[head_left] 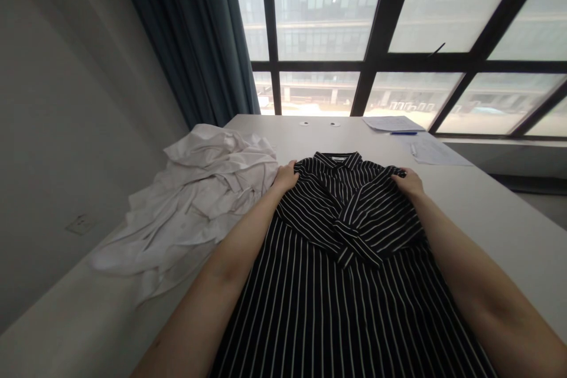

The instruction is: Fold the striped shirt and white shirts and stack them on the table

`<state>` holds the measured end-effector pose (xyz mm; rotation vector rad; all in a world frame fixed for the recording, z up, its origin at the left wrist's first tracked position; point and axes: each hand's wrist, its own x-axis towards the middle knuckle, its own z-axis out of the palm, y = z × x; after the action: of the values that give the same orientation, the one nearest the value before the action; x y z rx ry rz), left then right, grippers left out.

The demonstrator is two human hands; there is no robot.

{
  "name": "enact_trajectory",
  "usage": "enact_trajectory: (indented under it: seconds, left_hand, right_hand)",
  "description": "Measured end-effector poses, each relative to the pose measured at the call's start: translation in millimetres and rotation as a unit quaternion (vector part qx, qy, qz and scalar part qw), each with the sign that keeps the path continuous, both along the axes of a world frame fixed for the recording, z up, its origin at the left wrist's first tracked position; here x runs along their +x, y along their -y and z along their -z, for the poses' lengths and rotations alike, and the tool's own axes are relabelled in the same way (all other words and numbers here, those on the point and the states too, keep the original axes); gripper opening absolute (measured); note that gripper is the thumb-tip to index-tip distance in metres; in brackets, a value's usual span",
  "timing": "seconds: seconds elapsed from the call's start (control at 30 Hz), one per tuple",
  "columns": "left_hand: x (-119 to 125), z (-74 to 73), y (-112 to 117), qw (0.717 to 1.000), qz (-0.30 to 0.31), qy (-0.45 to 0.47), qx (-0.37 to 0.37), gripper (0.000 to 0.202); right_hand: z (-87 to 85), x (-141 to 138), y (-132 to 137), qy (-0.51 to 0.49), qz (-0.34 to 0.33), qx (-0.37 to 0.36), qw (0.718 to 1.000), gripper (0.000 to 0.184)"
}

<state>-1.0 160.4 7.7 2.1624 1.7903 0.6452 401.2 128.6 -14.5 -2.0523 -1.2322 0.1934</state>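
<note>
A black shirt with thin white stripes (341, 260) lies flat on the white table (496, 212) in front of me, collar at the far end and both sleeves folded across the chest. My left hand (286, 178) is closed on the shirt's left shoulder. My right hand (408, 181) grips the right shoulder, fingers curled over the fabric edge. Both forearms reach out along the sides of the shirt.
A crumpled pile of white garments (195, 207) lies left of the shirt, near the wall. Papers (394, 123) and a blue pen (403, 133) rest at the table's far end by the window. Two small round objects (319, 124) sit near the far edge. A dark curtain (199, 35) hangs at the back left.
</note>
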Motion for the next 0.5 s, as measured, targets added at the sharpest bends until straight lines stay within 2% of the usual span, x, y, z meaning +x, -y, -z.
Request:
enact_trajectory:
  seconds: [0.17,0.3,0.43,0.5]
  left_hand:
    - [-0.8,-5.3,7.3,0.997,0.019,0.074,0.020,0.047]
    - [-1.1,-8.2,3.2,0.991,0.013,0.136,-0.007,0.064]
    - [0.7,-6.0,-3.9,0.981,-0.005,0.183,-0.060,0.082]
    - [2.5,-5.7,-4.0,0.977,0.001,0.198,-0.076,0.083]
  right_hand:
    - [-3.5,-2.3,5.5,-0.037,-0.011,0.027,0.999,0.054]
    - [-6.6,-4.7,7.3,-0.083,-0.022,0.051,0.995,0.063]
    - [-12.5,-8.3,5.4,-0.136,-0.019,0.067,0.988,0.053]
    - [-16.4,-10.7,5.6,-0.158,-0.017,0.079,0.984,0.048]
